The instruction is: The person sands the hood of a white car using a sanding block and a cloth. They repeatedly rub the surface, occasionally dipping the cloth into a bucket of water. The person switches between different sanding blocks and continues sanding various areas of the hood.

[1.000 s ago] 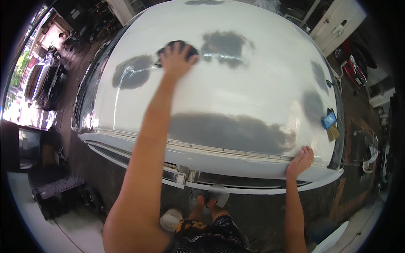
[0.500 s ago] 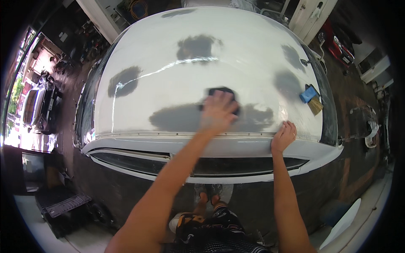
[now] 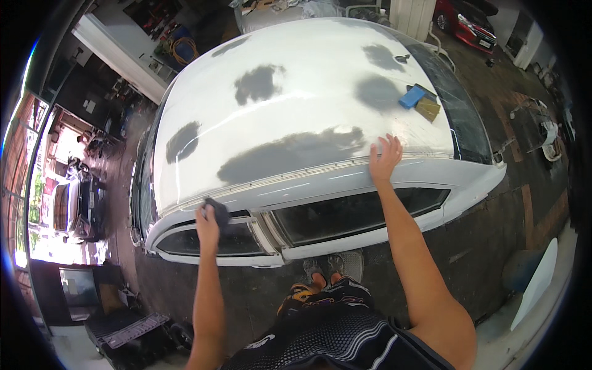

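Note:
In front of me is a car's white roof (image 3: 314, 114) with several dull grey patches. The longest grey patch (image 3: 290, 154) runs beside the near roof edge. My left hand (image 3: 208, 227) is closed on a dark, soft-looking pad (image 3: 218, 211), at the roof's near left edge above the side window (image 3: 225, 239). Whether the pad touches the car I cannot tell. My right hand (image 3: 386, 157) holds nothing; its fingers are spread over the near roof rim, further right. Beyond it lie a blue block (image 3: 411, 97) and a tan, flat piece (image 3: 427, 110) on the roof.
A metal roof channel (image 3: 290, 174) follows the near edge. A dark car (image 3: 77, 203) stands far left, a red car (image 3: 465, 24) at the far right. Black parts (image 3: 132, 330) lie at lower left, and a white panel (image 3: 535, 283) leans at lower right.
My left hand has left the long grey patch with the pad and moved left to the near edge. The view has turned and shifted; my right hand is still at the roof rim.

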The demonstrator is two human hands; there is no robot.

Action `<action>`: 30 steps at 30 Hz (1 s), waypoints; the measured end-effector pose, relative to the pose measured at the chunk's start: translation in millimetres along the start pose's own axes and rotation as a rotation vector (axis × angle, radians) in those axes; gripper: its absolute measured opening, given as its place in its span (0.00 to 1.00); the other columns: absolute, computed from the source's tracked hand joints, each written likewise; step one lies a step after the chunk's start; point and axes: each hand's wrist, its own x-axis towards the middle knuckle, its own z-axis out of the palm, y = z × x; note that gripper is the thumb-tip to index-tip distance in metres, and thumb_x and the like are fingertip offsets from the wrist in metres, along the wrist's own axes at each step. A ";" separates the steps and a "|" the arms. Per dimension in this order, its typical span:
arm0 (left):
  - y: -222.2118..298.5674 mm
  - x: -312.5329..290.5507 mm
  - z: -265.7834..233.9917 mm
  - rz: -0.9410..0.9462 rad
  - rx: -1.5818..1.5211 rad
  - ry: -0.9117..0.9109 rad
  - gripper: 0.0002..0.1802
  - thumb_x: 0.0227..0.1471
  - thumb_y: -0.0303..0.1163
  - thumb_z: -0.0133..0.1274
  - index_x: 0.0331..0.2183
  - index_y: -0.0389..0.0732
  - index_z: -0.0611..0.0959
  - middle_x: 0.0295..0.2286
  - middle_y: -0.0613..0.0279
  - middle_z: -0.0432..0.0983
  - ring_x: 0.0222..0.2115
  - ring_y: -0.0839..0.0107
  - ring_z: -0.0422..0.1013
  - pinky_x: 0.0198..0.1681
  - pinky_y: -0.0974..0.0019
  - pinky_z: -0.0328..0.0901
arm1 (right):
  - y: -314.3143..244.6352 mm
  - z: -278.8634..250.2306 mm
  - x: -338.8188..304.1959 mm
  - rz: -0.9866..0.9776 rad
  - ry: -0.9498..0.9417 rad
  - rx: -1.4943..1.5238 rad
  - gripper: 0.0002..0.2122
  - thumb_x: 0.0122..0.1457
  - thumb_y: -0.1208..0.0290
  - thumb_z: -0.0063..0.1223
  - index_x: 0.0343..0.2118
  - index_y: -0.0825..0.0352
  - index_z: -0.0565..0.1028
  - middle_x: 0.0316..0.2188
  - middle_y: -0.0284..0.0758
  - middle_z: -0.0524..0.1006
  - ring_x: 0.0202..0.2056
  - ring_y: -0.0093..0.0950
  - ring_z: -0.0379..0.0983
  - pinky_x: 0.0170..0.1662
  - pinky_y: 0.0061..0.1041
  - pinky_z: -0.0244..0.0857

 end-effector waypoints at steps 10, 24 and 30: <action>37.0 -171.7 -17.2 0.454 -0.129 -0.498 0.12 0.64 0.33 0.56 0.37 0.31 0.83 0.31 0.46 0.80 0.35 0.47 0.77 0.43 0.54 0.70 | -218.3 -135.8 -196.0 0.107 -1.265 1.002 0.22 0.60 0.57 0.69 0.52 0.65 0.79 0.45 0.40 0.81 0.43 0.34 0.78 0.50 0.34 0.71; 6.6 -245.0 -168.5 0.060 -0.336 -0.153 0.17 0.72 0.38 0.45 0.42 0.34 0.80 0.30 0.53 0.78 0.33 0.67 0.74 0.42 0.63 0.68 | -341.1 -185.7 -213.7 -0.499 -1.654 0.872 0.41 0.51 0.41 0.71 0.63 0.60 0.71 0.44 0.48 0.81 0.48 0.48 0.78 0.58 0.39 0.68; -17.8 -277.0 -232.9 -0.101 -0.460 0.504 0.16 0.74 0.37 0.44 0.43 0.35 0.80 0.32 0.70 0.73 0.34 0.81 0.67 0.39 0.73 0.65 | -404.7 -169.4 -232.3 -0.350 -1.893 1.009 0.23 0.56 0.52 0.71 0.44 0.67 0.80 0.34 0.40 0.80 0.35 0.32 0.76 0.42 0.32 0.69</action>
